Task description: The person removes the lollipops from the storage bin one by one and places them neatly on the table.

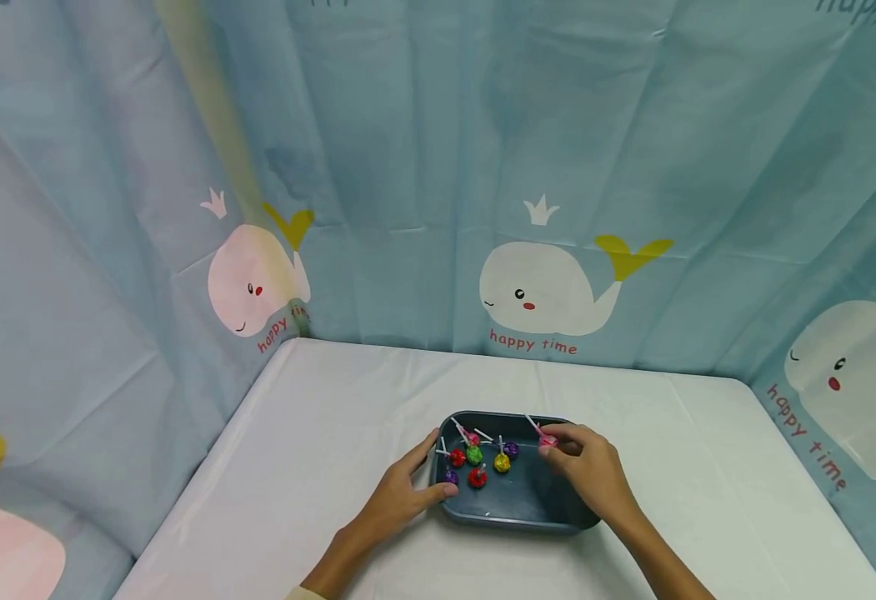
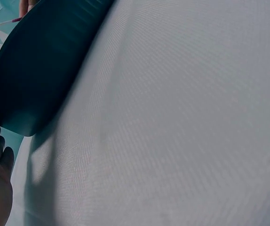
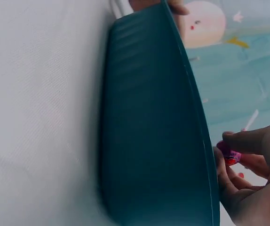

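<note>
At the far left, the tray [image 1: 531,492] is grasped at its left end by the left hand [image 1: 396,500], with the thumb over the rim and the fingers along the outside. Should that thumb be pressed too hard, the tray could be tipped or slid. Just beside the thumb tip lies a purple lollipop [image 1: 451,477], which could be nudged if the grip were shifted inward. Beyond the thumb, a red lollipop [image 1: 457,457], a green lollipop [image 1: 474,454] and a pink one [image 1: 472,438] are bunched; because the white sticks lean over one another, neighbours could be dragged along if one were pulled. Further toward the right hand [image 1: 591,471], a yellow lollipop [image 1: 502,462] is seen. At the right, the held pink lollipop [image 1: 548,442] is pinched by the head between the right thumb and fingers, over the tray's far right part, with its stick pointed up and leftward. It could be dropped if the wrapper slipped under a loose pinch, or the rim could be bumped, since the right hand is placed so near it.
</note>
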Demonstrator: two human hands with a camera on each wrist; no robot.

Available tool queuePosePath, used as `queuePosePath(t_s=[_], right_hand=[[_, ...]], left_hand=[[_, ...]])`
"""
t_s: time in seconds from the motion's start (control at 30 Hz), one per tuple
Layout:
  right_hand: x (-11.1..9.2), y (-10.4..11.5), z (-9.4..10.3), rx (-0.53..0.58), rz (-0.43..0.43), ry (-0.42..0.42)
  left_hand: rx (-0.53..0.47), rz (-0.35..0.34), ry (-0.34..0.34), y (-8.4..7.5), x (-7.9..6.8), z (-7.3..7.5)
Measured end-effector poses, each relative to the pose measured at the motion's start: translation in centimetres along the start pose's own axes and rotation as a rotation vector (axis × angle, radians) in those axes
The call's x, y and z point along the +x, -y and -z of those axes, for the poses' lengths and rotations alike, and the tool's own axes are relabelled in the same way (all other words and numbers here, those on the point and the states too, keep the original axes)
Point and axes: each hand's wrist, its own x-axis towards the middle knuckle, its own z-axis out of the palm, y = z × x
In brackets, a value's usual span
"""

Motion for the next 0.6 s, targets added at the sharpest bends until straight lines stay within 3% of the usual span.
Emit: queuePosePath(t_s=[0.6], right_hand=[[-1.8,-1.2,2.4,0.060,0.023,-0.130]], left_hand=[[0.003,0.001,0.000,0.0,0.0,-0.1]])
